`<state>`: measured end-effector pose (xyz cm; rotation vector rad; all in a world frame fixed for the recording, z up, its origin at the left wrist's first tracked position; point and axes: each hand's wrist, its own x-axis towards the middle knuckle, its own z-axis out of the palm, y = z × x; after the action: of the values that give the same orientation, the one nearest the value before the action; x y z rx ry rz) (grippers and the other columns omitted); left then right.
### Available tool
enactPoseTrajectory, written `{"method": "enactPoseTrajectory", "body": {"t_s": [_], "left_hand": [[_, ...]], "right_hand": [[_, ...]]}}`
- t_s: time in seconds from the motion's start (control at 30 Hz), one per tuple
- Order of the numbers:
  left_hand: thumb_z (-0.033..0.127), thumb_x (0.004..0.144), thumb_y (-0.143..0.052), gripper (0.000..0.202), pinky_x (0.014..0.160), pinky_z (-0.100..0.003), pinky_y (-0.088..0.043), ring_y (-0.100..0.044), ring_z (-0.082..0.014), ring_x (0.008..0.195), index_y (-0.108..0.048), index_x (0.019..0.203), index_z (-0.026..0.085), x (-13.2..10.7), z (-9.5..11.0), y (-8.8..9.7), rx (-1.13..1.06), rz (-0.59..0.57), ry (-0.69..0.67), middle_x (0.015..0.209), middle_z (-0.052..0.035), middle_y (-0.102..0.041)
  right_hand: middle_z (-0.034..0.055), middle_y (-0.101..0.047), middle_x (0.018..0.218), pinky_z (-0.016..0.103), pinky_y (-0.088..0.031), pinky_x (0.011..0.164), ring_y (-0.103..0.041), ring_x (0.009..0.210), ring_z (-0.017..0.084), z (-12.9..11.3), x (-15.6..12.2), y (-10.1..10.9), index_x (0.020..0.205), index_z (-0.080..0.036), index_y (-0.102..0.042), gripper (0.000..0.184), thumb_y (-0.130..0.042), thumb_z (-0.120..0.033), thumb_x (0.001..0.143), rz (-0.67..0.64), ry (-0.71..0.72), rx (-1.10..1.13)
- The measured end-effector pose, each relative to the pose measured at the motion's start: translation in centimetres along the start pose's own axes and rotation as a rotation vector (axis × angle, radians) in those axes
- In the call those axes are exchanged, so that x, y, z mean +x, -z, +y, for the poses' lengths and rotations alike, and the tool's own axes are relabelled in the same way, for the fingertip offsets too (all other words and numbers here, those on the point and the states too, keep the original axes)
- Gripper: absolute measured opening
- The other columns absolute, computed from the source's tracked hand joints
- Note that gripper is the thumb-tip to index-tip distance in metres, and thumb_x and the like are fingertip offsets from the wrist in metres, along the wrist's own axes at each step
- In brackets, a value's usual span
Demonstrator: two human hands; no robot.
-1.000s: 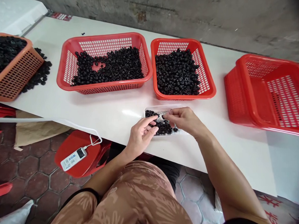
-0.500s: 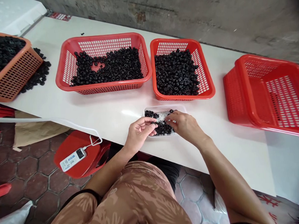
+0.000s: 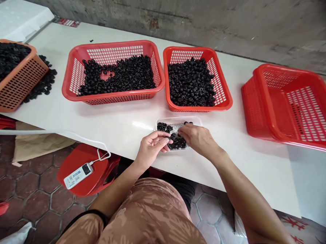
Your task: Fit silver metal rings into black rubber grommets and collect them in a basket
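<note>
My left hand (image 3: 152,147) is at the left side of a small clear plastic box (image 3: 198,120). Its thumb and forefinger are pinched on a small black ring-shaped part (image 3: 169,136). Over the right half of the box is my right hand (image 3: 198,137), its fingers drawn together and pointing in at the middle; whatever is between the fingertips is too small or hidden. Inside the box lie loose black ring-shaped parts (image 3: 177,143) and a patch of tiny silvery pieces (image 3: 175,127). My hands cover part of the box.
Behind the box, a wide red basket (image 3: 112,96) and a smaller red basket (image 3: 224,105) hold many black parts. An orange basket (image 3: 21,84) of black pieces stands left, with spilled pieces beside it. Stacked red baskets (image 3: 256,109) stand right. A cabled white device (image 3: 78,176) rests on a red stool.
The whole view has shifted slightly. My right fingertips have moved a little left and in closer to my left hand's fingertips. My left hand keeps its pinch on the black part.
</note>
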<state>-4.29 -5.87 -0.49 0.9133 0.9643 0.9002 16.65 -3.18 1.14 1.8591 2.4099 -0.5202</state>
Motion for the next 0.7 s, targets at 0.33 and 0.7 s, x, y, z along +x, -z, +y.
{"method": "enactPoseTrajectory", "body": {"t_s": [0.33,0.7], "left_hand": [[0.047,0.087,-0.074,0.038,0.064,-0.023,-0.056,-0.072,-0.0130,0.069,-0.066,0.106,0.015,-0.3,0.5,-0.4,-0.017,-0.063,0.055,0.101,-0.0121,-0.080],[0.036,0.095,-0.065,0.024,0.073,-0.025,-0.056,-0.068,-0.0123,0.077,-0.072,0.111,0.018,0.0,-0.2,-1.0,0.262,0.001,-0.179,0.101,-0.0066,-0.073]], "right_hand": [[0.0023,-0.071,0.076,0.029,-0.049,0.062,-0.059,0.065,0.016,-0.1,-2.8,-0.6,0.092,-0.020,-0.079,0.030,-0.068,-0.048,0.090,0.317,-0.070,0.907],[0.0005,-0.067,0.070,0.025,-0.042,0.054,-0.048,0.058,0.011,-1.5,-3.2,-0.3,0.090,-0.020,-0.079,0.031,-0.075,-0.050,0.084,0.197,-0.126,1.203]]}}
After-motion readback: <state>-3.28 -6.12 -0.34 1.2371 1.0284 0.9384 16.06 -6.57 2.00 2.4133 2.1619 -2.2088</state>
